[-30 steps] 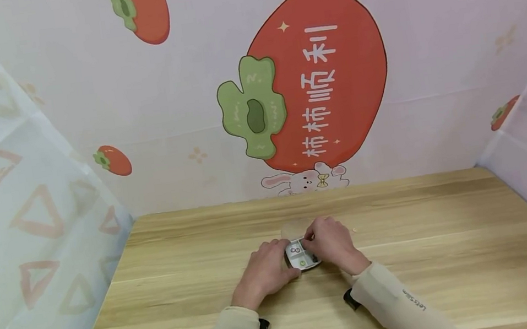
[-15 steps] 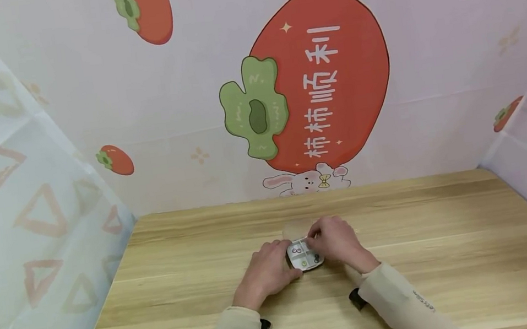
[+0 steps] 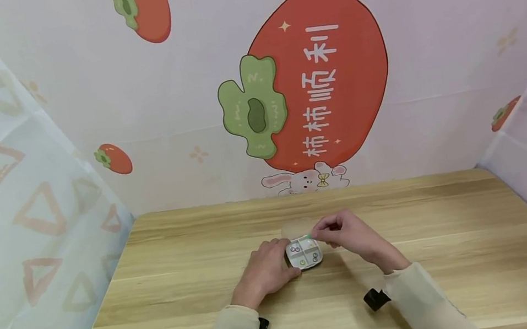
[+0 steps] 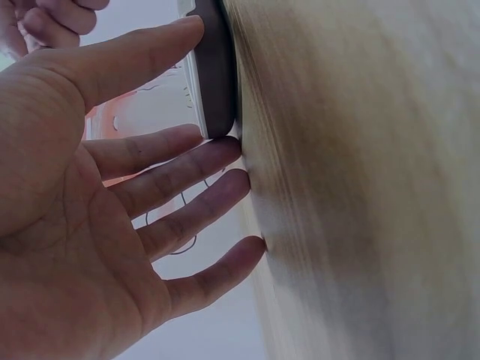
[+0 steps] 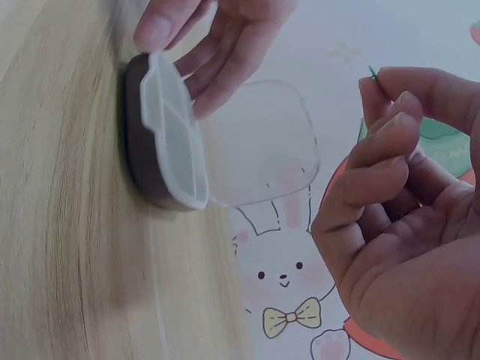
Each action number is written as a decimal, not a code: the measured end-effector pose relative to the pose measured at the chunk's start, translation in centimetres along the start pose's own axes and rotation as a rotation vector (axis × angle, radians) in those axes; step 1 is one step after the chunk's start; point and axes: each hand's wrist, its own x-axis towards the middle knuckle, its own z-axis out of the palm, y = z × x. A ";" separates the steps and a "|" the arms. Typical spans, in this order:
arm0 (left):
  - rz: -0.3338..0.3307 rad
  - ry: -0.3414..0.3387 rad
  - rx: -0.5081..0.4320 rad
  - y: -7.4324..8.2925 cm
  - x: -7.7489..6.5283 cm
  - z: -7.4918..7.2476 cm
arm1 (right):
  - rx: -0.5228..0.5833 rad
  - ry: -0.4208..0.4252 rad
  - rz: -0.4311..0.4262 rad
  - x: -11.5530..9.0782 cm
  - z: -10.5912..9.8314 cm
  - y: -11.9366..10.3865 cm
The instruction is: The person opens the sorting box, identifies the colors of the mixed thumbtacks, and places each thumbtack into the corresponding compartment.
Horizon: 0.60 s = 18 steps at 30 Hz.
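A small box with a white four-part tray sits on the wooden table; its outer shell is dark brown in the right wrist view. Small ring-like pieces lie in it: pinkish ones upper left, a yellow-green one lower left, dark grey ones lower right. My left hand holds the box by its left side, thumb at the near edge, fingers at the far one. Just off the upper right corner, my right hand pinches a tiny thin green piece between thumb and index finger.
The box's clear lid is flipped back on its far side. Behind the table stands a printed backdrop with persimmons and a rabbit. Patterned sheets flank both sides.
My right hand has lifted out of the upper right compartment and moved right, with the green piece now showing at its fingertips. My left hand stays at the box.
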 end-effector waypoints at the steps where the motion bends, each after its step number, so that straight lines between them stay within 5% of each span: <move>1: 0.002 0.001 -0.004 0.0 0.0 0.0 | 0.027 -0.006 0.000 -0.1 -0.1 0.0; 18: -0.003 0.005 -0.032 -0.1 0.1 0.1 | 0.125 -0.028 0.002 -1.3 -1.5 -1.6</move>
